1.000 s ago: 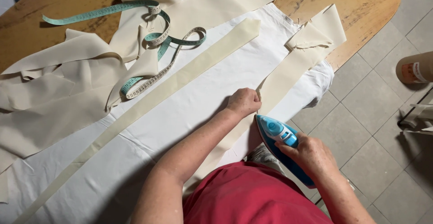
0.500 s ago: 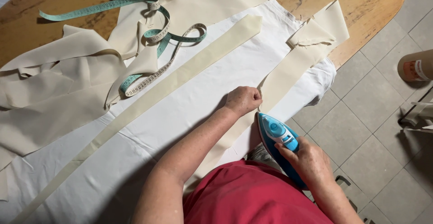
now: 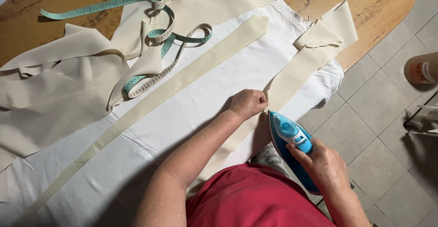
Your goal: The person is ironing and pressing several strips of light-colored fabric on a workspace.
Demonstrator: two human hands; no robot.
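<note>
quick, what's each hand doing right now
Left hand: closed, pinching the cream fabric strip.
Right hand: closed around the blue and white steam iron.

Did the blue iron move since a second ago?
Yes, a little. The blue iron in the right hand slid forward along the cream strip, closer to the left hand.
</note>
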